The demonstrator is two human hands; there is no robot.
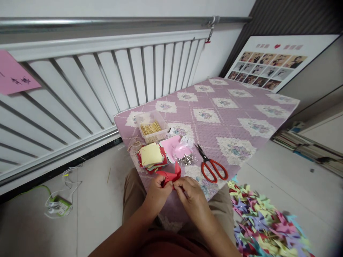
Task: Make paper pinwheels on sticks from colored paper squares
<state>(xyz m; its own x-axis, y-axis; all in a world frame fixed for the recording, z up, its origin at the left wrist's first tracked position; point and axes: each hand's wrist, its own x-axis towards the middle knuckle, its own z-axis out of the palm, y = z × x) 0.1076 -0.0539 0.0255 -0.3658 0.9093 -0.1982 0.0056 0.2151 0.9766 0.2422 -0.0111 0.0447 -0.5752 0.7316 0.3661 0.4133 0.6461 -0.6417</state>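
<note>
Red paper [175, 173] is clamped in left hand [158, 193], right hand [191, 191] pinching its edge; pink note [16, 75] handwritten.

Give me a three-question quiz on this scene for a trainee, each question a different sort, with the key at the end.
1. Multiple choice: what colour is the folded paper in the left hand?
a) blue
b) red
c) pale yellow

2. True or false: the scissors lie on the tablecloth.

3. Fill in the blank: the open plastic box holds many thin wooden-looking ____.

Key: 1 b; 2 true; 3 sticks.
</note>
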